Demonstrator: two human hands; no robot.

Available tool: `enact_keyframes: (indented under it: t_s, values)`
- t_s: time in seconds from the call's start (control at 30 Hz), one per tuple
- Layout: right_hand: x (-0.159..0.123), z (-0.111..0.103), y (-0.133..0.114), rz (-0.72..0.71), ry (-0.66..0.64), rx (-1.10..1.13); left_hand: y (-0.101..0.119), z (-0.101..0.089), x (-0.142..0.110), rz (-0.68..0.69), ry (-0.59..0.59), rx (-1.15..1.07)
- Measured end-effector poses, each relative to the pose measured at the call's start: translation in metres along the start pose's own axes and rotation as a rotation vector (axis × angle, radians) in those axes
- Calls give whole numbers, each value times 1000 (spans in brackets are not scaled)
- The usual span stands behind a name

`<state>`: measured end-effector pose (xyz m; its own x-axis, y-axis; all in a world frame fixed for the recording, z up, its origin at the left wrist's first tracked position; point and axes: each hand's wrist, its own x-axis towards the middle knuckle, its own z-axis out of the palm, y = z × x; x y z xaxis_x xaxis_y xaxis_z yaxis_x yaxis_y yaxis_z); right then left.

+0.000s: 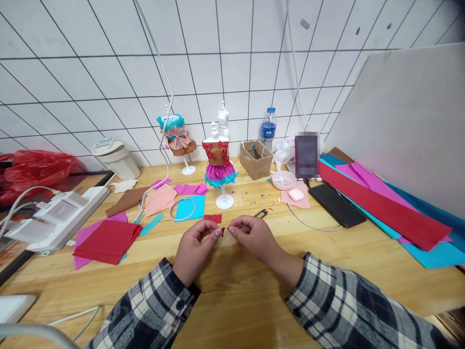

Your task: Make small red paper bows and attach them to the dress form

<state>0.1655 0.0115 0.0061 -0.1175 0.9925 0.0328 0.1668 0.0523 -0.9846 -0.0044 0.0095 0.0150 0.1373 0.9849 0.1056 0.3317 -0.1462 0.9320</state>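
Between the fingertips of my left hand (pixel 195 247) is a small piece of red crepe paper (pixel 223 232). My right hand (pixel 257 240) is pinched closed right beside it; whatever its fingertips hold is too small to make out. Just beyond my fingers lies a red paper strip (pixel 212 218). Small black-handled scissors (pixel 261 213) lie partly hidden behind my right hand. Straight ahead stands a miniature dress form (pixel 217 154), wearing a brown top with red bows and a purple skirt edged in blue.
A second decorated dress form (pixel 178 138) and a cardboard box (pixel 255 162) stand by the tiled wall. Red sheets (pixel 107 241) lie left; long paper strips (pixel 381 203) lie right, near a black phone (pixel 337 204). A pink bowl (pixel 284 180) and white power strip (pixel 69 220) flank the work area.
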Motion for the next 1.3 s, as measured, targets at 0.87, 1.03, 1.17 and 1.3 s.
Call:
enact_keyframes:
  t_s: [0.87,1.03,1.17,1.3]
  values:
    - [-4,4,-3,-48,29,-72,5,2,-5,87,37,164]
    - [-5,8,-1,-15,26,-55,8,2,-6,110,75,193]
    - [-4,8,-1,0,15,-38,7,3,-7,100,77,176]
    - [-2,4,0,-9,26,-83,4,4,-8,81,3,119]
